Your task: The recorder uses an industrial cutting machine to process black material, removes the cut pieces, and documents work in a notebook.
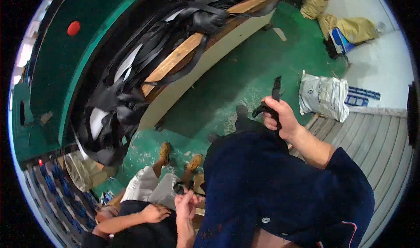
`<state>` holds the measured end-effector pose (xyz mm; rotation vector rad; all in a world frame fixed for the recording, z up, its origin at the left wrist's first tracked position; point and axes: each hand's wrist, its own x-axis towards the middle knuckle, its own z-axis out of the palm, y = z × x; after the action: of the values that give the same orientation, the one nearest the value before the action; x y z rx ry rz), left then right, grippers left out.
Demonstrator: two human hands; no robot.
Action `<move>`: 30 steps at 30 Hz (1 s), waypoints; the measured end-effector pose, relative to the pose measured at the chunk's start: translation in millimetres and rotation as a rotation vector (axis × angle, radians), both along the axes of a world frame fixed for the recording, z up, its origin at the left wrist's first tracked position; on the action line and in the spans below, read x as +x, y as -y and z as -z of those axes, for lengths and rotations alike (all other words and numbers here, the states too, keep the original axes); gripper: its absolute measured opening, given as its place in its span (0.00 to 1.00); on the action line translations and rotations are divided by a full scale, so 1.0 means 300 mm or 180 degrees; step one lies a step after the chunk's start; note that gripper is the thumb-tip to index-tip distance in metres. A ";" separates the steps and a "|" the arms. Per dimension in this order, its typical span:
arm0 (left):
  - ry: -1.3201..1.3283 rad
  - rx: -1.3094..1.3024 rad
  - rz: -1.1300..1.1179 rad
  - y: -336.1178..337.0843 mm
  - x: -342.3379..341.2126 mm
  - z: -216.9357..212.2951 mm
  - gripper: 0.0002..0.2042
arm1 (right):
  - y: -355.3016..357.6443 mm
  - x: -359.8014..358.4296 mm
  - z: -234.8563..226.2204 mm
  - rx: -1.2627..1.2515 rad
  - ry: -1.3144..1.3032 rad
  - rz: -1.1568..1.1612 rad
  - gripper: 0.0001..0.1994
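Well, on my feed the right hand [280,119] grips a black strap [276,89], one end standing up past the thumb, a bend jutting left of the fingers. The left hand [186,206] pinches a small black piece [179,187] at its fingertips. Beyond both hands, I see a wood-railed trough [210,63] heaped with black strips [144,66]; right of the right fingers sits a white sack [321,97], contents hidden.
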<state>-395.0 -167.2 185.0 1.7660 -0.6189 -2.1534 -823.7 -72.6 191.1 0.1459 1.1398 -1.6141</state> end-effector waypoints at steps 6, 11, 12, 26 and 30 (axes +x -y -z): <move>0.0037 -0.1057 0.1278 0.069 -0.281 0.039 0.05 | 0.054 0.005 0.036 0.0069 -0.0102 -0.0753 0.10; 0.0462 -0.2424 0.2316 0.039 -0.397 0.146 0.05 | 0.128 0.015 0.032 0.0323 -0.0242 -0.1795 0.13; 0.0305 -0.2727 0.2150 0.041 -0.423 0.152 0.04 | 0.138 0.018 0.043 0.0283 -0.0213 -0.1996 0.13; 0.1509 -0.4200 0.1084 0.026 -0.512 0.165 0.15 | 0.260 0.102 0.104 0.0624 0.0047 -0.3083 0.11; 0.1513 -0.4610 0.1104 0.021 -0.512 0.162 0.15 | 0.263 0.119 0.089 0.0573 0.0093 -0.3167 0.10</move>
<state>-548.8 -173.5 136.3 1.2170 -1.9957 -0.7327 -788.1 -151.5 164.4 -0.2539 1.0733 -0.6260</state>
